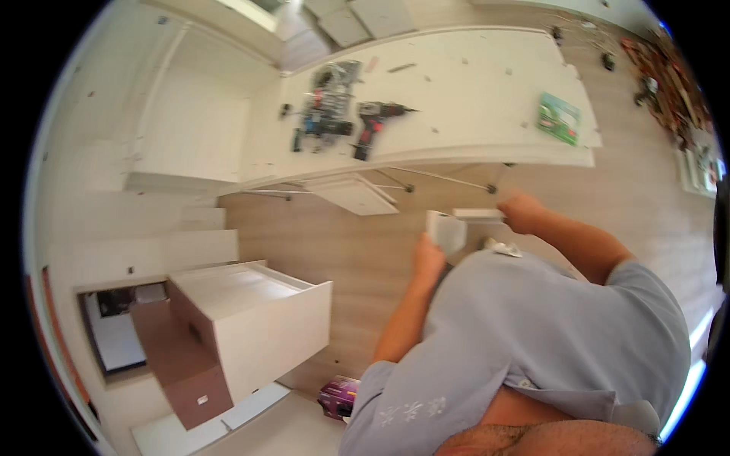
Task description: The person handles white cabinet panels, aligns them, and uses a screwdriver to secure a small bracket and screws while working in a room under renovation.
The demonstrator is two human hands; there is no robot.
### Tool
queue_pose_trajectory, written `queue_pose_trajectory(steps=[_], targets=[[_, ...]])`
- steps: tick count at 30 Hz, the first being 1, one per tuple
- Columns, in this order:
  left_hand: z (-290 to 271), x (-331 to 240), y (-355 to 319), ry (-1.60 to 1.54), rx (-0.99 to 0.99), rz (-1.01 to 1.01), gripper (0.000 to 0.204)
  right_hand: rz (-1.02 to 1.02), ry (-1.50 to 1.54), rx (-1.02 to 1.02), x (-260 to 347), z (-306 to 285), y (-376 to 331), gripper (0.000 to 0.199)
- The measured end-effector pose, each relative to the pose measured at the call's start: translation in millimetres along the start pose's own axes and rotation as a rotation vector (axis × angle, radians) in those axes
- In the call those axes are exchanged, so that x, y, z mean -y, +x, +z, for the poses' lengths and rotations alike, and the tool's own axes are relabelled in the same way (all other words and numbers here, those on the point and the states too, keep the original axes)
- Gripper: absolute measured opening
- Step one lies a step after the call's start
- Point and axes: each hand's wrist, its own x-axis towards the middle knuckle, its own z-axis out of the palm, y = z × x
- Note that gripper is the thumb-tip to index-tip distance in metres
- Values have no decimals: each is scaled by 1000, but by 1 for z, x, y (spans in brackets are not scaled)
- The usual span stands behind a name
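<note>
In front of my body, my left hand (430, 257) is closed on the near end of a white panel piece (447, 231). A narrow white strip (477, 215) lies or is held just right of that piece, and whether the two are joined cannot be made out. My right hand (520, 213) is closed at the strip's right end; the fingers are blurred. Beyond both hands stands a long white worktop (471, 99) on thin metal legs. On it lie a black and red cordless drill (374, 125), a blue and black power tool (323, 124) and a green box (559, 118).
At the lower left stands a white cabinet carcass (270, 334) with a brown panel (179, 357) against it. A loose white board (353, 194) leans by the worktop legs. A purple box (339, 397) sits on the floor near my left side. Scrap wood strips (669, 91) lie at the far right.
</note>
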Motion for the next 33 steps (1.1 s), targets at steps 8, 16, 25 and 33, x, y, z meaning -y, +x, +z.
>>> queue_pose_trajectory(steps=[8, 16, 25, 33], targets=[[-7, 26, -2, -18, -91, -4, 26, 51, -24, 12, -3, -9, -6, 25], [-18, 11, -13, 104, -35, 40, 26, 31, -76, 34, 6, -13, -14, 26], [-49, 61, -13, -156, -184, -99, 28, -70, -150, 130, -31, 19, -31, 27], [-57, 119, -21, -248, -249, -287, 33, -183, -146, 164, -38, 22, -43, 40]])
